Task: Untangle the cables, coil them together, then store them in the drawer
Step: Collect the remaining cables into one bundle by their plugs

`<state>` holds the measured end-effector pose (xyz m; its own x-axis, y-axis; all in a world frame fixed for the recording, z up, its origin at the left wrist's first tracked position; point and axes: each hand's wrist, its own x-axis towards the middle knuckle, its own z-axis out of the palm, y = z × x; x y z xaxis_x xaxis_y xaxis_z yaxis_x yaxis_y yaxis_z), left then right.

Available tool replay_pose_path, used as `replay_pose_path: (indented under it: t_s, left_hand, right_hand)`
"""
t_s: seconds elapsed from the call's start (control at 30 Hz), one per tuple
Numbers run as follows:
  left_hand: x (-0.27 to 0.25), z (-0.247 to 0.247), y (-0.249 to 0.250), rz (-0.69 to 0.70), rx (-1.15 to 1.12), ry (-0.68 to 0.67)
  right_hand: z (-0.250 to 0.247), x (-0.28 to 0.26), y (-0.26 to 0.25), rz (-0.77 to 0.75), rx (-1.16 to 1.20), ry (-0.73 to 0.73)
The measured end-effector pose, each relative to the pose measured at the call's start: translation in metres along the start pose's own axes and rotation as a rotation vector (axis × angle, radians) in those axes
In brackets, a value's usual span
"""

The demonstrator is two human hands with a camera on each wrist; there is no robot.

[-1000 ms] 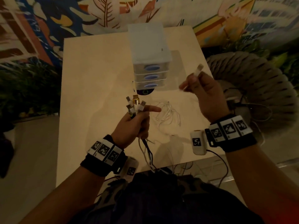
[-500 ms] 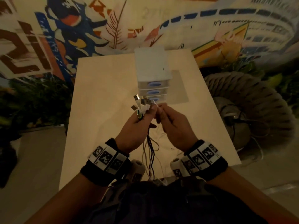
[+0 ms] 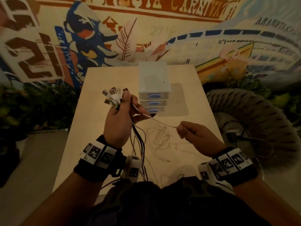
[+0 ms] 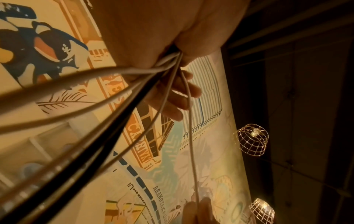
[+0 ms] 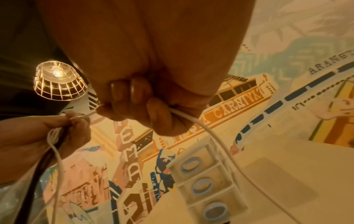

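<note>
My left hand (image 3: 122,111) is raised over the pale table (image 3: 101,128) and grips a bundle of white and black cables (image 3: 138,141). Several USB plugs (image 3: 114,94) fan out above the fist, and the cords hang down toward my lap. One white cable (image 3: 156,120) runs taut from that fist to my right hand (image 3: 181,130), which pinches it lower right. In the right wrist view the fingers (image 5: 134,94) curl round this cable (image 5: 203,128). Loose white loops (image 3: 161,139) lie on the table. The white three-drawer unit (image 3: 153,88) stands behind with all drawers closed.
A large woven rope seat (image 3: 254,115) sits right of the table, with a black adapter and cord (image 3: 236,135) on it. Plants (image 3: 35,108) fill the floor at the left. A painted mural wall (image 3: 162,38) stands behind. Wire-cage lamps (image 5: 59,81) hang overhead.
My right hand has left the plug bundle and slid down and right along one white cable, drawing it taut. The left hand keeps the bundle, held a little higher.
</note>
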<state>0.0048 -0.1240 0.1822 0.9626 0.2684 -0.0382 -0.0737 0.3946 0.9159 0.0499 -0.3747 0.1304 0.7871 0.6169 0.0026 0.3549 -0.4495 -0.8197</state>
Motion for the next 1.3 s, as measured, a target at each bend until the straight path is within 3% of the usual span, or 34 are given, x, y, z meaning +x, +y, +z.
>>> replay_pose_path:
  t_s: [0.17, 0.33, 0.47, 0.53, 0.63, 0.73, 0.83, 0.9, 0.97, 1.03, 1.13, 1.3]
  left_hand:
    - [-0.005, 0.011, -0.005, -0.016, -0.022, 0.004]
    - [-0.004, 0.011, 0.008, -0.031, -0.037, -0.013]
    - [-0.002, 0.003, 0.016, -0.081, -0.040, 0.002]
    - [-0.005, 0.002, 0.008, -0.108, 0.018, -0.047]
    - [-0.010, 0.004, -0.007, -0.178, 0.051, -0.159]
    - [-0.015, 0.010, -0.014, -0.251, 0.099, -0.293]
    - [-0.020, 0.019, -0.017, -0.249, 0.150, -0.389]
    - [-0.022, 0.025, -0.019, -0.197, 0.208, -0.440]
    - [-0.025, 0.033, -0.019, -0.158, 0.255, -0.469]
    - [-0.028, 0.041, -0.016, -0.127, 0.332, -0.469]
    - [-0.027, 0.042, -0.007, -0.041, 0.458, -0.383]
    - [-0.022, 0.023, 0.017, -0.005, 0.518, -0.296]
  right_hand:
    - [0.006, -0.023, 0.034, 0.108, -0.045, -0.053]
    - [0.036, -0.063, 0.062, 0.259, 0.002, -0.228]
    - [0.053, -0.091, 0.085, 0.375, 0.112, -0.224]
    - [0.069, -0.100, 0.098, 0.426, 0.127, -0.291]
    - [0.089, -0.110, 0.107, 0.422, -0.005, -0.536]
    - [0.078, -0.104, 0.089, 0.408, -0.129, -0.630]
    - [0.039, -0.081, 0.051, 0.425, -0.058, -0.528]
    - [0.015, -0.059, 0.020, 0.313, 0.028, -0.313]
    - [0.006, -0.035, -0.013, 0.155, 0.164, -0.199]
    - [0.013, -0.005, -0.041, 0.077, 0.356, -0.202]
    - [0.037, 0.028, -0.056, 0.081, 0.609, -0.215]
    - [0.064, 0.029, -0.061, 0.196, 0.493, -0.250]
